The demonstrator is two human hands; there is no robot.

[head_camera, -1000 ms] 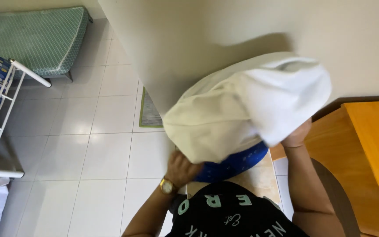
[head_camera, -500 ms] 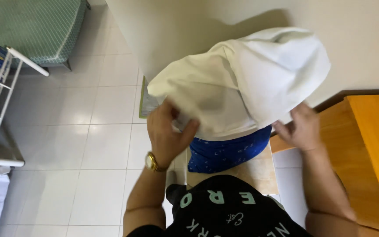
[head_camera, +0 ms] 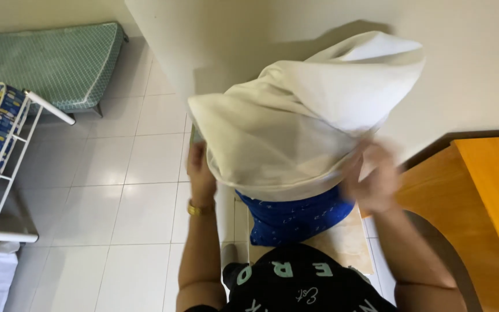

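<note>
A white pillowcase (head_camera: 295,121) is pulled over a blue patterned pillow (head_camera: 295,216), whose lower end sticks out below the case's open mouth. My left hand (head_camera: 200,170), with a gold watch on the wrist, grips the left edge of the pillowcase opening. On the other side, my right hand (head_camera: 371,176) is blurred with motion and holds the right edge of the opening. The pillow stands upright in front of my body, close to a cream wall (head_camera: 463,75).
A wooden desk (head_camera: 486,196) stands at the right against the wall. A green mattress bed (head_camera: 41,63) lies at the far left, with a white metal bed frame (head_camera: 7,150) holding a blue patterned mattress nearer. White floor tiles (head_camera: 116,231) and a beige mat (head_camera: 345,242) lie below.
The pillowcase has come further down over the blue pillow. My left hand shifted from under the bundle to the case's left edge, and the right hand moved onto its right edge.
</note>
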